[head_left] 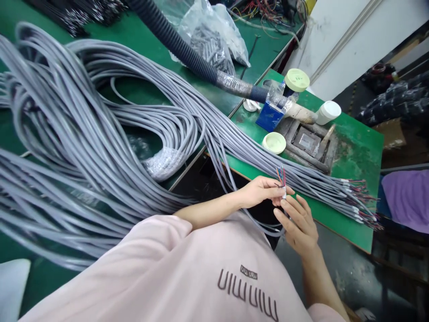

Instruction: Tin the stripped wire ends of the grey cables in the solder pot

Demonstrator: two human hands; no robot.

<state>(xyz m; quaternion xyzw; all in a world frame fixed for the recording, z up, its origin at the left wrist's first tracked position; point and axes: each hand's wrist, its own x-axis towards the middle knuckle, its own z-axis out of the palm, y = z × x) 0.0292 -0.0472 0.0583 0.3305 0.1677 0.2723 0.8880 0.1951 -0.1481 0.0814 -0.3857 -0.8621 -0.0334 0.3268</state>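
Observation:
My left hand point(263, 191) is closed, its thumb and fingers pinching the stripped end of a grey cable. Thin coloured wires point(281, 175) fan upward out of that end, above a white band point(284, 192). Just below it, my right hand point(300, 223) has its fingers stretched and apart, the fingertips close to the band; whether they touch it I cannot tell. A grey cable point(273, 232) loops beneath the hands, partly hidden by the right one. Beyond them, a long bundle of grey cables point(254, 150) lies across the green bench, ending in bare coloured wires point(363, 197).
Coiled grey cables point(60, 116) pile up on the left. A black ribbed hose point(177, 38) reaches to a dirty metal solder pot point(308, 143). Around it stand a blue box point(270, 115), a white cup point(328, 112) and a pale lid point(274, 143). A plastic bag point(211, 42) lies behind.

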